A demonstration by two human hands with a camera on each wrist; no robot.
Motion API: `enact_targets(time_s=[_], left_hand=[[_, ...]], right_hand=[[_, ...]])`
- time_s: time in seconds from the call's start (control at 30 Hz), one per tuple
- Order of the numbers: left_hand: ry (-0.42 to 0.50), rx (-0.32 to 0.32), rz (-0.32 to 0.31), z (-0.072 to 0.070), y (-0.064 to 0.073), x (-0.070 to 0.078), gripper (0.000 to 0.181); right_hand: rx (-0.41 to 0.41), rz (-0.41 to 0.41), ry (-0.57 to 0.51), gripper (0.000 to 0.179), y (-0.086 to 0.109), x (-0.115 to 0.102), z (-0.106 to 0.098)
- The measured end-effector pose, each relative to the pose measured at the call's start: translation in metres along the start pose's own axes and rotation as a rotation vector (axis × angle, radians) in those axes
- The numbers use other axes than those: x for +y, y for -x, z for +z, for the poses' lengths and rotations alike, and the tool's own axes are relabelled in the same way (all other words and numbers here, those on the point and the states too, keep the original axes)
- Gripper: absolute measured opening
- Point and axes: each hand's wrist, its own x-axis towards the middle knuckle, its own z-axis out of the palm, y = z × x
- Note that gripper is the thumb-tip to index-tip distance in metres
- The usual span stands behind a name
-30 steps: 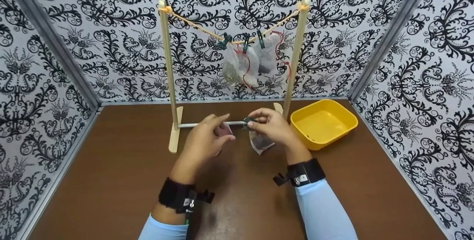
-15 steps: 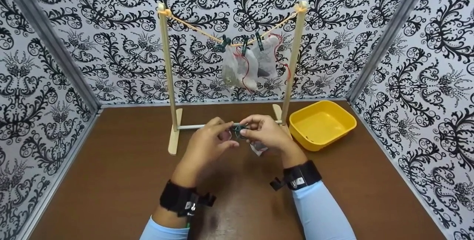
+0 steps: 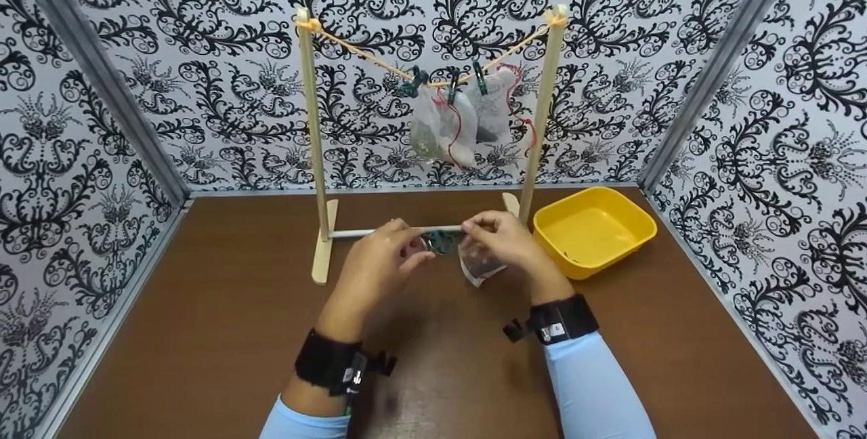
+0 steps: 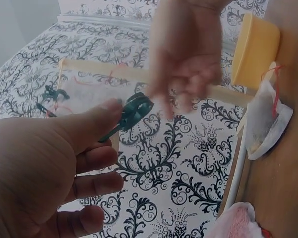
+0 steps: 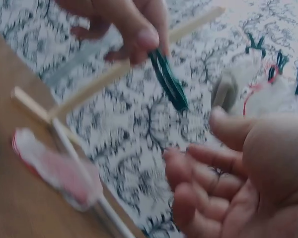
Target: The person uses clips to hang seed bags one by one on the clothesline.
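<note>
Patterned wall [image 3: 223,100], hands [image 3: 504,239], left [image 3: 372,259] pinching green clip [image 3: 443,242]; wristband label [image 3: 557,330] illegible

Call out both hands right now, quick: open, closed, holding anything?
Left hand: closed, pinching a green clip by one end.
Right hand: open, fingers loosely bent, holding nothing.

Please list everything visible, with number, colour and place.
Table: 1, brown, underneath
Walls: 3, black and white, around
Tub: 1, yellow, on table
Wooden feet: 2, pale, on table
Posts: 2, pale, on feet
Rod: 1, white, between posts
String: 1, orange, between posts
Clips: 4, green, 3 on string, 1 held
Bags: 5, whitish, 3 hanging, 2 near rod
Left hand: 1, pinching clip
Right hand: 1, beside it
Wrist straps: 2, black, behind hands
Sleeves: 2, blue, behind straps
</note>
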Motion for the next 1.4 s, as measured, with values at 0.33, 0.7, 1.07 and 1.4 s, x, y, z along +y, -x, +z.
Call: enact_targets(time_s=[0.33,0.7,1.07,1.4], left_hand=[[-0.124,0.209,0.084,0.004,0.002,-0.009,0.007],[-0.122,0.312,0.094,0.009,0.001,-0.016,0.007],[-0.091,0.318,0.074,0.007,0.001,-0.016,0.010],[-0.095,0.316,0.049,0.006,0.001,-0.020,0.004]], right_hand=[[0.304,0.247,0.581,0.033,-0.001,0.039,-0.031],[0.230,0.287,0.701,0.047,-0.009,0.065,-0.032],[0.087,0.309,0.744,0.044,-0.003,0.054,-0.021],[0.024,0.205,0.598,0.007,-0.018,0.064,-0.037]])
